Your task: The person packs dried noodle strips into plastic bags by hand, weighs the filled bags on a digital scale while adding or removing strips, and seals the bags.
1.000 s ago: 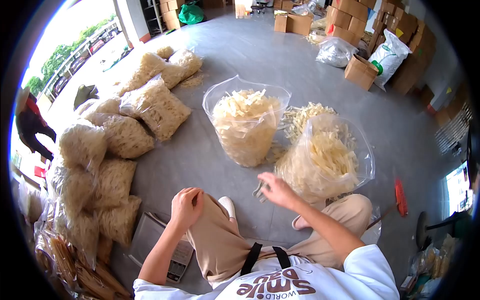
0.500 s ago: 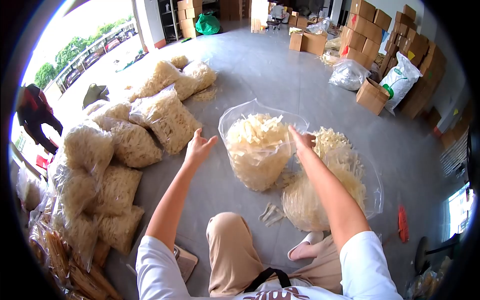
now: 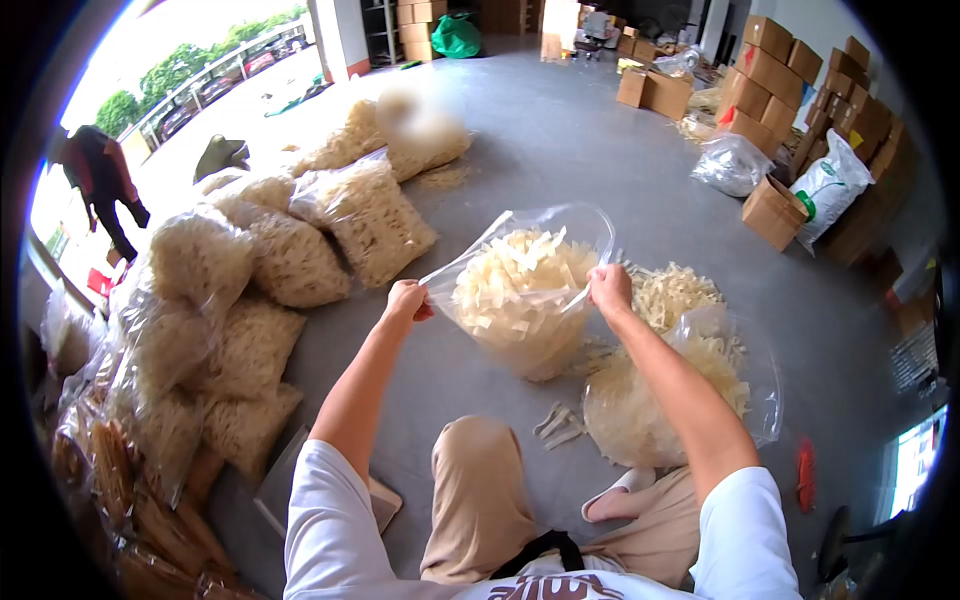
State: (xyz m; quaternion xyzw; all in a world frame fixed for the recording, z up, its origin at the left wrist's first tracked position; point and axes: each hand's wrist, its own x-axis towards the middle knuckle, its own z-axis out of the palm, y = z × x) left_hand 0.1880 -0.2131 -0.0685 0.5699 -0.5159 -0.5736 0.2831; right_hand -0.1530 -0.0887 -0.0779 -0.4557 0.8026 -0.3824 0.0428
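An open clear plastic bag full of pale yellowish strips stands on the floor in front of me. My left hand is closed on the left side of its rim, pulling the film out taut. On the right side, my right hand grips the rim too. Beside my right forearm is a second bag of strips, its mouth open. Behind it lies a loose pile of strips. A few greyish strips lie on the floor near my foot.
Filled bags are heaped along the left. A scale is by my left knee. Cardboard boxes and a white sack stand at the back right. A person is at the far left. A red object lies at right.
Both hands have moved forward from near my knees to the middle bag and closed on its rim. The rim is now stretched to the left. The person at far left has shifted.
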